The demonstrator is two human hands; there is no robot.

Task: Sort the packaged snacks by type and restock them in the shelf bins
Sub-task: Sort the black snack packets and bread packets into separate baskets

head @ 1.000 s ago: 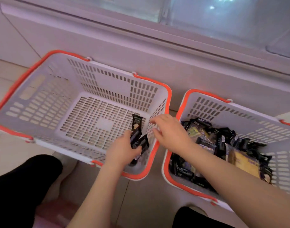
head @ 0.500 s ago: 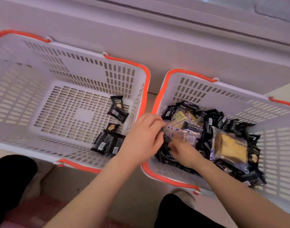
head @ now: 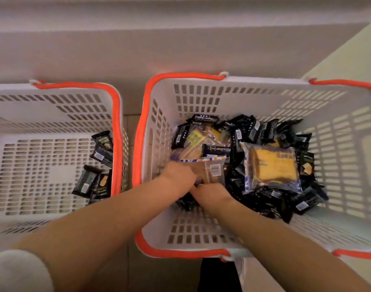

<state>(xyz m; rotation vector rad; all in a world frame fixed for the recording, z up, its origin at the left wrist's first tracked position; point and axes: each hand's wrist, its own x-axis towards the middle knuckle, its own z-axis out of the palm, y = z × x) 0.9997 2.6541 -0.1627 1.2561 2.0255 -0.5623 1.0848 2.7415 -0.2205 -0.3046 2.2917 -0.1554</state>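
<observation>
Two white slotted baskets with orange rims stand side by side on the floor. The left basket [head: 117,127] holds several black snack packets [head: 86,182] near its right wall. The right basket [head: 143,123] is heaped with black packets [head: 264,199] and clear-wrapped yellow cakes [head: 273,165]. Both my hands are inside the right basket at its near left. My left hand [head: 178,178] grips the edge of a clear packet with a barcode [head: 214,171]. My right hand [head: 210,194] is just below it, its fingertips hidden under that packet among black packets.
A pale cabinet wall [head: 180,49] runs along the far side of both baskets. A strip of tiled floor [head: 129,127] shows between them. My dark-clad leg [head: 218,275] is just in front of the right basket.
The view has swung right and down over the right basket. My left hand left the left basket, where it dropped black packets, and joined my right hand in the heap.
</observation>
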